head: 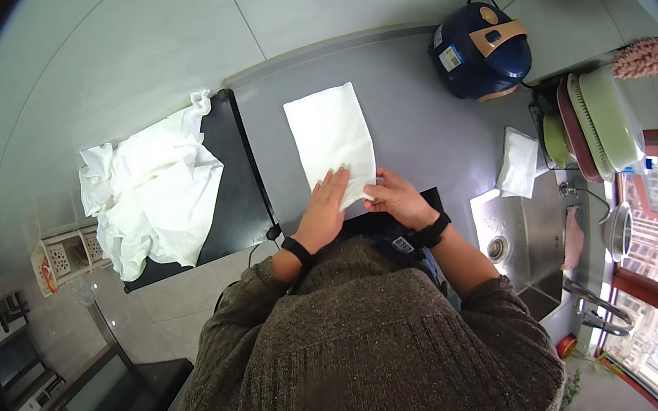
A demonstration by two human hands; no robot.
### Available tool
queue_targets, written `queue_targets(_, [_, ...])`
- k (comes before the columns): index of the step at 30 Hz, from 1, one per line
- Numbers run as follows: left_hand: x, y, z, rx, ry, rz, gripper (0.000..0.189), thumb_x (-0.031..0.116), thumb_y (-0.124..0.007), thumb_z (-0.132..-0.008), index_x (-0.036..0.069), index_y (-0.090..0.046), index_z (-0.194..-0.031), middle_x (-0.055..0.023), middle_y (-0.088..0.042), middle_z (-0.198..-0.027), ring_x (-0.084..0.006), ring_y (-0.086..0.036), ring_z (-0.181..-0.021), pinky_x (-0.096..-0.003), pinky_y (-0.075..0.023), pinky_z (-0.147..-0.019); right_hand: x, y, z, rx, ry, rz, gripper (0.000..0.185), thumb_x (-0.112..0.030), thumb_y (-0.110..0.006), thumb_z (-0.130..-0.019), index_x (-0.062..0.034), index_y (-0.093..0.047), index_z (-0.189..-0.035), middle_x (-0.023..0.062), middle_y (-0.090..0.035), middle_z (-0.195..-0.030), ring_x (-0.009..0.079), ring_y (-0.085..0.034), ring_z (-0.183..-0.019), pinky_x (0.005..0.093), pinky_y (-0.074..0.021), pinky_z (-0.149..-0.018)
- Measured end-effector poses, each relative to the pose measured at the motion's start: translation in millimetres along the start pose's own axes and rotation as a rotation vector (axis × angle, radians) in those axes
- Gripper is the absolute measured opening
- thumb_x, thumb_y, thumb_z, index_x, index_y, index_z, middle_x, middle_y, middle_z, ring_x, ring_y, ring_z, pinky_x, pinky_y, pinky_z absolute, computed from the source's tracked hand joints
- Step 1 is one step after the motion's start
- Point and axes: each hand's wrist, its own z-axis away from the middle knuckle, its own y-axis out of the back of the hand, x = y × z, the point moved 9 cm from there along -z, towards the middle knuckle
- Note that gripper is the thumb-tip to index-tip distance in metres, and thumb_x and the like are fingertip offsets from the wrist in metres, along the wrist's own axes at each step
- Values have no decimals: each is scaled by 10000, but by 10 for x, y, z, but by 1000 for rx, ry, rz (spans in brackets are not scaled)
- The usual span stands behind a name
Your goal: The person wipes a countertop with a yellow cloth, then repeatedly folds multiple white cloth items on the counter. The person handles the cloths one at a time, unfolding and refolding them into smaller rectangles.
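Note:
A white cloth (328, 125), folded into a long rectangle, lies flat on the grey countertop (399, 73). My left hand (328, 202) rests flat on its near end, fingers together and pointing away from me. At the cloth's near right corner, my right hand (395, 196) pinches the edge between thumb and fingers. A heap of crumpled white cloths (154, 190) covers much of a black panel (232, 217) to the left. Another folded white cloth (518, 162) lies at the right, by the sink's edge.
A dark blue rice cooker (482, 51) stands at the back right. Beyond the countertop's right part are a rack with green and pink basins (602, 122), a steel sink (517, 231) and a faucet (604, 310). A cream plastic basket (64, 256) is at the far left.

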Motion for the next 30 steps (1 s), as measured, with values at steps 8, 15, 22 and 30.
queue_targets(8, [-109,812,408,-108,456,1422,466,116,-526,-943,-80,-448,-1358,-169,-587,-1277,-235,-596,-1145,-358,-479,-973,-239,617,-242,272,-1,256,968,-537,-655,-880,52,-200,-1499,216,-278,-1539,313,-309,-1414,454,-271,-1142])
queue_targets(15, [-352,947,450,-86,384,1757,557,141,-574,-891,-84,-411,-1374,-206,-583,-1291,-293,-606,-1158,-407,-497,-977,31,-184,-411,-270,-108,-228,924,-615,-567,-897,31,-266,-1486,205,-358,-1508,317,-361,-1382,470,-279,-1136])
queue_targets(22, [-1296,343,417,53,661,1604,465,205,-543,-967,-77,-465,-1328,-168,-588,-1275,-283,-587,-1163,-402,-480,-981,-184,829,-409,164,78,106,585,-160,-750,-824,34,-482,-1307,129,-613,-1211,231,-582,-1112,355,-451,-981])
queue_targets(30, [-845,489,243,366,276,-161,610,153,-665,-814,102,-473,-1391,-198,-456,-1362,-364,-469,-1206,-484,-393,-992,-167,1286,-384,364,101,594,502,-92,-742,-769,56,-518,-1193,133,-647,-1077,201,-632,-967,346,-508,-869])
